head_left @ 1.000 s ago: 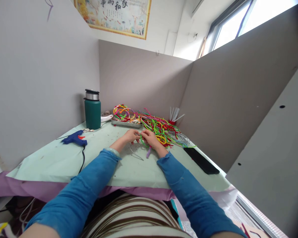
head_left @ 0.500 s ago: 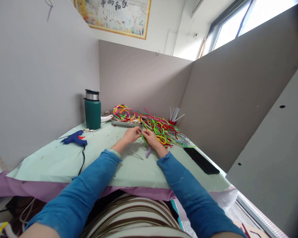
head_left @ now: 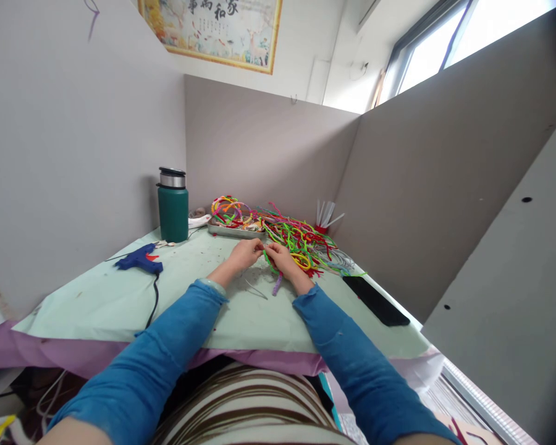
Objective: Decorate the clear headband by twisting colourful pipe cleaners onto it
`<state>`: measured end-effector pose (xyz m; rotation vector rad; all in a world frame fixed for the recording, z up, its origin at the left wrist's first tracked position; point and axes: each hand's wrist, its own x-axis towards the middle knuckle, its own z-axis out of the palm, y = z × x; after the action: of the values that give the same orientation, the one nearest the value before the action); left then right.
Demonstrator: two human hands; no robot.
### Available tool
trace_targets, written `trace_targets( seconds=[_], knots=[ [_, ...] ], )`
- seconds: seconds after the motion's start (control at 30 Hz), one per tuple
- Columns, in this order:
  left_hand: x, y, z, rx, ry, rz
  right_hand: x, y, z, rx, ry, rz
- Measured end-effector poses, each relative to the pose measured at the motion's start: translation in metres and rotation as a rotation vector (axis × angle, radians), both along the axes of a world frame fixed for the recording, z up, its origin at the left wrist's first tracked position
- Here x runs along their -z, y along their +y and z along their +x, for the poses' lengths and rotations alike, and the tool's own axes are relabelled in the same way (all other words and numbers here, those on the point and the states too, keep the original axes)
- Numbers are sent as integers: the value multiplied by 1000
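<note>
Over the middle of the table, my left hand and my right hand meet fingertip to fingertip. Between the right fingers is a green pipe cleaner, and a purple fuzzy end hangs below that hand. Whether the purple piece is joined to the green one, I cannot tell. The left fingers are pinched at the same spot, but what lies in them is too small to make out. Just behind and to the right of my hands spreads a tangled heap of colourful pipe cleaners. A thin grey wire lies in front.
On the left lie a blue glue gun with its cord and a green bottle. A metal tray holds pipe-cleaner pieces. White sticks stand in a red holder. A black flat object lies right. Grey panels enclose the table.
The fingertips have shifted very slightly where they meet, the left hand dipping a little. Everything else stays in place.
</note>
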<state>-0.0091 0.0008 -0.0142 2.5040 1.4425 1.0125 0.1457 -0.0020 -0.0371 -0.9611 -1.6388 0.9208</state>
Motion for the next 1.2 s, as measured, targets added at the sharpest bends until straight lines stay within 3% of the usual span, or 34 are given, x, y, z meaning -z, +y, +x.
trace_targets(
  seconds=[0.43,1.2],
  knots=[
    [1,6,-3,-10,-13,-29,-1,-1,1,-14,-31,3],
    [-4,0,-3,19,-93,-242,0,1,3,-3,-83,16]
  ],
)
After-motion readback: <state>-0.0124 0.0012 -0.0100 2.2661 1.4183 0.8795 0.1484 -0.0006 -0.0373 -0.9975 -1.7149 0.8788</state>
